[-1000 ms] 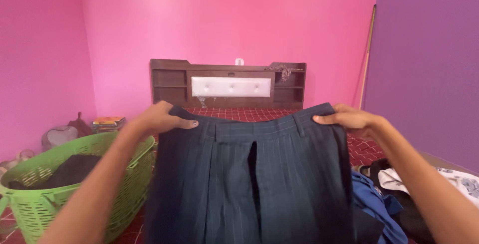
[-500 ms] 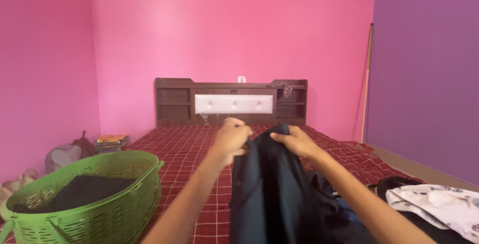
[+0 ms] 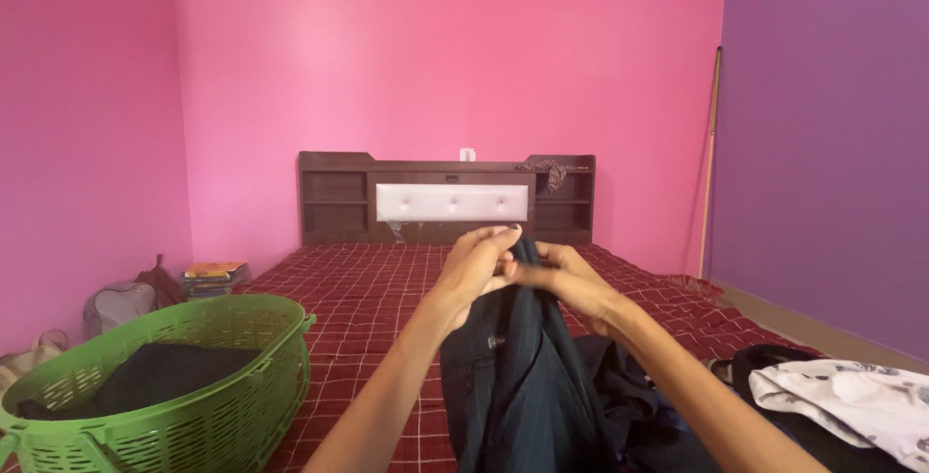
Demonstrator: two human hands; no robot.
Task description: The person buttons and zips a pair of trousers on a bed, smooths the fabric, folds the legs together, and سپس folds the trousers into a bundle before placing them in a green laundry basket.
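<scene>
While the dark pinstriped garment (image 3: 523,376) hangs folded lengthwise in front of the person, its upper edge is pinched between both hands held close together above the bed (image 3: 358,289). The left hand (image 3: 476,262) is closed on the top of the cloth, fingers curled over the edge, and the right hand (image 3: 566,280) is likewise closed on the same edge just beside it, so that the two grips nearly touch. From there the garment is seen falling straight down to the lower border of the view, between the two forearms.

A red checked bedspread is spread over the bed, and a dark wooden headboard (image 3: 445,197) with a white padded panel and open shelves is set against the pink wall. At the lower left a green plastic laundry basket (image 3: 184,386) is placed, with dark clothing (image 3: 155,376) lying inside it. To the right of the held garment more dark clothes (image 3: 629,396) are heaped on the bed, and a white patterned garment (image 3: 842,400) is laid at the far right. A long wooden stick (image 3: 710,163) is leaned in the corner by the purple wall, and a small stack of books (image 3: 213,275) is seen beside the bed at left.
</scene>
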